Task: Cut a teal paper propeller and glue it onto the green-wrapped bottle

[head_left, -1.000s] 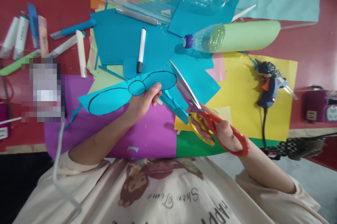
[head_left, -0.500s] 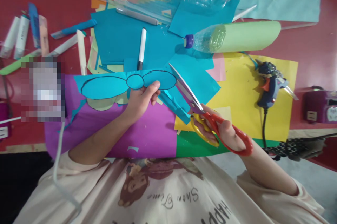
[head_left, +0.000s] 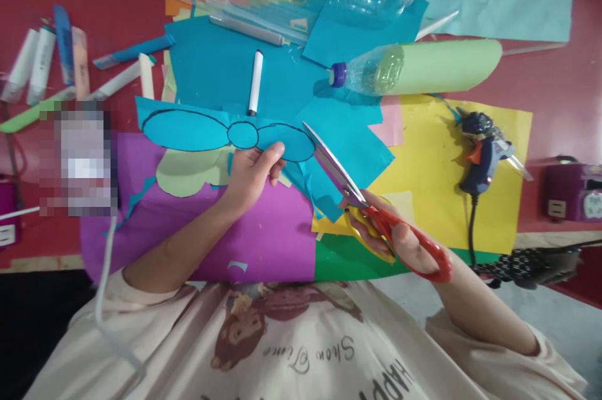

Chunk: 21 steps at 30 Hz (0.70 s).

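My left hand pinches a strip of blue paper marked with a black outline of two long petals and a small circle between them. The strip is held level over the purple sheet. My right hand grips scissors with a red and a yellow handle. Their blades point up and left, with the tips just at the right end of the drawn shape. The blades look nearly closed.
Blue paper sheets, a white marker, a plastic bottle with a light green roll, and clear bottles lie behind. A glue gun rests on yellow paper. Markers lie at far left.
My left hand has turned the blue strip clockwise, lifting its left end until it lies level. The scissors have stayed at the strip's right end, shifting slightly down.
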Tool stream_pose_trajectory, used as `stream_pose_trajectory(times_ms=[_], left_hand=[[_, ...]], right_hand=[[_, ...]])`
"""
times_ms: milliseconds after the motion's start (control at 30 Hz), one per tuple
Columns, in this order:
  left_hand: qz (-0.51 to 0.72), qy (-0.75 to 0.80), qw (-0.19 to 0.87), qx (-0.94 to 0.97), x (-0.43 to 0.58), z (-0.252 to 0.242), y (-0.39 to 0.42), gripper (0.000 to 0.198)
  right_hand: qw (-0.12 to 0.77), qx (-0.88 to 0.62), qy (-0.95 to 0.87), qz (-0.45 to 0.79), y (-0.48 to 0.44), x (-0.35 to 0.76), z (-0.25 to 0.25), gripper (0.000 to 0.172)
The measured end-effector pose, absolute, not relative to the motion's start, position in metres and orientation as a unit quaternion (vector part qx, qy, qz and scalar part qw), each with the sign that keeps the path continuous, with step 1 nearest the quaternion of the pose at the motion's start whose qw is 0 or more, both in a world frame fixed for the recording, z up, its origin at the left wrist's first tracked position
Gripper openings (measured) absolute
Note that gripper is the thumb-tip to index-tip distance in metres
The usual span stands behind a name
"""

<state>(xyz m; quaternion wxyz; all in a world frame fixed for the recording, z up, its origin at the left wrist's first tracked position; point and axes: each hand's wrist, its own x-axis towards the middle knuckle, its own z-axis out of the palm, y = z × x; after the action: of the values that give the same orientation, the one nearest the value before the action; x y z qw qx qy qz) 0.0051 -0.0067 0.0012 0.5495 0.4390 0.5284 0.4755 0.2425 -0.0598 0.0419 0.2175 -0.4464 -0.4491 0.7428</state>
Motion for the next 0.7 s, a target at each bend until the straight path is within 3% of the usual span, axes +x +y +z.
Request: stream_pose_trajectory(times_ms=[267, 700], left_hand=[[0.48, 0.524, 0.546, 0.444, 0.004, 0.001, -0.006, 0.039], [0.469, 0.531, 0.55, 0.442, 0.002, -0.002, -0.006, 0.043]], right_hand=[[0.168, -0.455, -0.461, 0.743, -0.059, 0.247, 0.046, 0.086], [0.174, -0.434, -0.485, 0.739, -0.063, 0.252, 0.036, 0.077]])
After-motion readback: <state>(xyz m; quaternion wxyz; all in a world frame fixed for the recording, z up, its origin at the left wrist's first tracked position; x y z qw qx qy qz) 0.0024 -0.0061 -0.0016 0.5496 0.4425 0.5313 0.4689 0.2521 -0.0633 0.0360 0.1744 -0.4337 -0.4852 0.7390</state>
